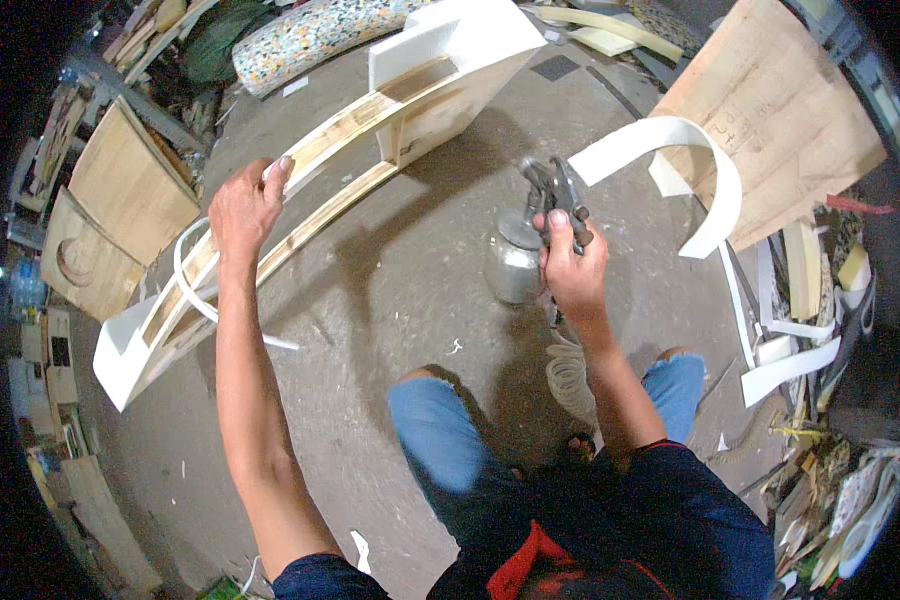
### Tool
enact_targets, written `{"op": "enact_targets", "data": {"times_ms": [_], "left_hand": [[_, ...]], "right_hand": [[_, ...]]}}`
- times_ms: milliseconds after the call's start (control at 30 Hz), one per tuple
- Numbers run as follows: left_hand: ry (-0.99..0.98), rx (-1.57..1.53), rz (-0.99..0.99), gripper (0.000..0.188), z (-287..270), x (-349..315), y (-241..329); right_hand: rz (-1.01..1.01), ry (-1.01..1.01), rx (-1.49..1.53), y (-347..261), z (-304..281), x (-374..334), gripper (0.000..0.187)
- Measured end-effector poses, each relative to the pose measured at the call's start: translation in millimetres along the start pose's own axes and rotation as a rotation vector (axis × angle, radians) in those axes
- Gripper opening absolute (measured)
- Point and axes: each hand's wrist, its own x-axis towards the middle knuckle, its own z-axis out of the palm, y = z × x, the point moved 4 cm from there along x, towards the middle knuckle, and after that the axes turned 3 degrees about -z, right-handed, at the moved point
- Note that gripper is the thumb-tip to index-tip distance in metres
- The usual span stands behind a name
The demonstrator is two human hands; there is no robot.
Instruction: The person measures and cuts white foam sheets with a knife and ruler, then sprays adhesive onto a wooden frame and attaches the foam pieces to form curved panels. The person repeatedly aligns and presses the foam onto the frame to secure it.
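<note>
My left hand (pixel 247 212) is closed at the upper rail of a long, curved wooden frame (pixel 342 142), with white foam on its ends. A bit of white shows at its thumb, and a narrow white foam strip (pixel 182 268) loops out below the hand, its loose end hanging past the lower rail. In my right hand (pixel 577 262) is a spray gun (pixel 550 188) with a cup (pixel 515 265) beneath it, held over the floor in front of my knees. A pale coiled hose (pixel 567 375) runs down from the gun. Fingers behind its handle are partly hidden.
A wide white foam strip (pixel 715 165) curls against a plywood panel (pixel 770 120) at right. Foam offcuts (pixel 790 372) and scraps pile along the right side. A speckled foam roll (pixel 320 42) lies at the back. Curved wooden panels (pixel 135 185) stand at left.
</note>
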Motion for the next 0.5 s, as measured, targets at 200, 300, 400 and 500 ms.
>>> {"op": "enact_targets", "data": {"times_ms": [200,300,400,500], "left_hand": [[-0.008,0.013,-0.003,0.058,2.7,-2.9,3.5],[-0.005,0.019,0.002,0.059,3.7,-5.3,7.7],[-0.016,0.04,-0.01,0.058,3.4,-8.5,8.6],[-0.056,0.073,-0.032,0.057,4.4,-12.5,7.6]], "right_hand": [[0.087,-0.017,-0.222,129.6,-25.9,6.0,0.031],[0.019,0.017,-0.267,191.5,-30.8,9.0,0.045],[0.056,0.048,-0.297,239.4,-41.8,9.6,0.055],[0.125,0.077,-0.383,263.2,-54.1,4.7,0.055]]}}
